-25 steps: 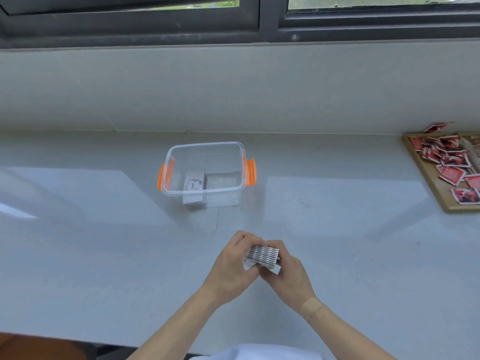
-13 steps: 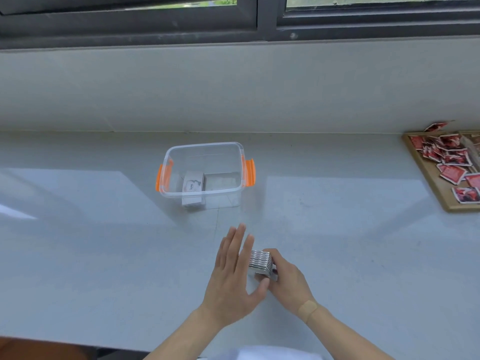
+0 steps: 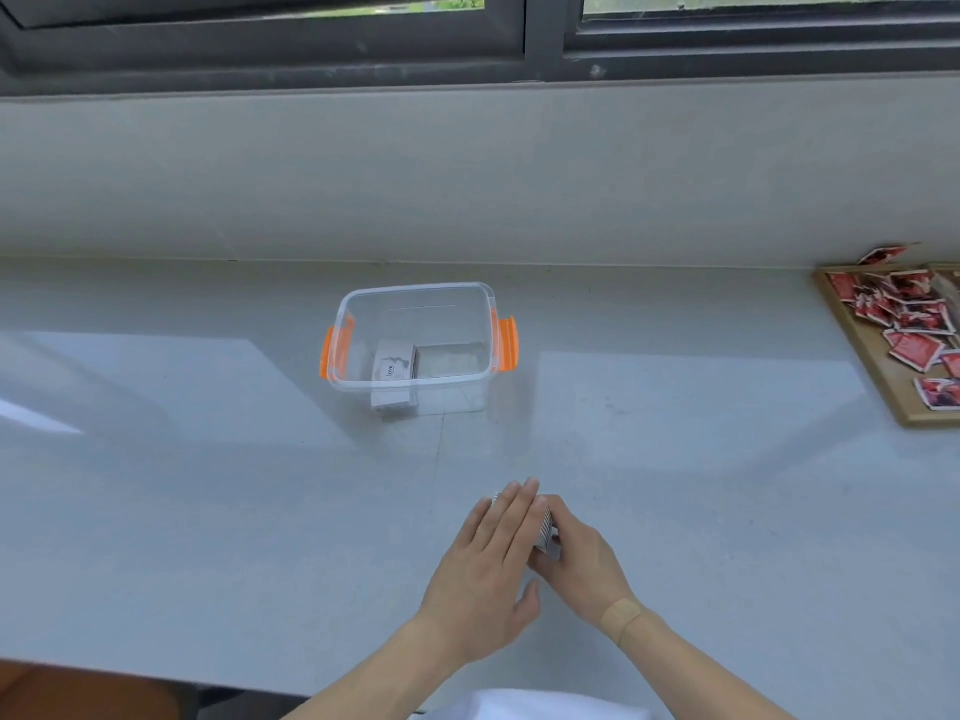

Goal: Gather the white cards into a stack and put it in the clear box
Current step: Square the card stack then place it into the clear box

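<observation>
A stack of white cards (image 3: pixel 545 532) stands on edge on the grey counter near the front. My right hand (image 3: pixel 576 556) grips it from the right side. My left hand (image 3: pixel 485 569) is flat with its fingers straight and pressed against the stack's left side, hiding most of it. The clear box (image 3: pixel 415 296) with orange latches sits farther back, left of centre, its lid off. Inside it lies a white card pack (image 3: pixel 393 367) with small print on top.
A wooden tray (image 3: pixel 862 350) with several red and white cards lies at the far right. A grey wall and a dark window frame rise behind the counter. The counter's front edge runs along the bottom left.
My left hand let go of the stack and opened flat, then came back against the stack's left side. The stack turned from lying in both hands to standing on edge.
</observation>
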Demonstrator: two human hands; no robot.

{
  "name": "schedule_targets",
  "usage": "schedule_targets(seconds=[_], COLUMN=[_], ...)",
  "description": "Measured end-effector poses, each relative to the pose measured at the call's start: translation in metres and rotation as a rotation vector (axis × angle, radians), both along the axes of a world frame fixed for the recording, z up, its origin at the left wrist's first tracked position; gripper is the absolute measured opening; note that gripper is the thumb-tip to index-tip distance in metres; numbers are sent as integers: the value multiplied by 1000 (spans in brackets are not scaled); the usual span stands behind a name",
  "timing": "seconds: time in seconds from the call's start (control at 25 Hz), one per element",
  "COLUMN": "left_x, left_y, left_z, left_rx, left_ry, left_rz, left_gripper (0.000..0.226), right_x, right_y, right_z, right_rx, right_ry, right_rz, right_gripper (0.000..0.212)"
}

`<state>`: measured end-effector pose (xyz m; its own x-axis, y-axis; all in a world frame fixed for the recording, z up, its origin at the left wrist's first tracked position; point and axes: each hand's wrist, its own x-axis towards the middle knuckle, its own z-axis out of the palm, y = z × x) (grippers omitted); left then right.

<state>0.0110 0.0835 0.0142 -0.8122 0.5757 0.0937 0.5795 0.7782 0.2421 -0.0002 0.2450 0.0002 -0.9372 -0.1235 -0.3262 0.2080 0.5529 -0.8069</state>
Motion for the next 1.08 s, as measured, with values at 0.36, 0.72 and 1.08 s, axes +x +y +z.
schedule_targets(seconds=[0.36, 0.72, 1.08], left_x=[-12, -35, -60], left_y=[-13, -78, -123], left_z=[14, 37, 42], left_rx=[259, 914, 909], left_ry=[-171, -1179, -1229], left_rz=[123, 535, 472], left_gripper=[79, 36, 40], right_x=[-4, -27, -46], right_y=[-2, -32, -79], right_z=[4, 50, 69], right_rx=[-51, -271, -278], right_ry=[-47, -325, -389], right_rz=[-21, 172, 147], right_gripper=[30, 41, 45])
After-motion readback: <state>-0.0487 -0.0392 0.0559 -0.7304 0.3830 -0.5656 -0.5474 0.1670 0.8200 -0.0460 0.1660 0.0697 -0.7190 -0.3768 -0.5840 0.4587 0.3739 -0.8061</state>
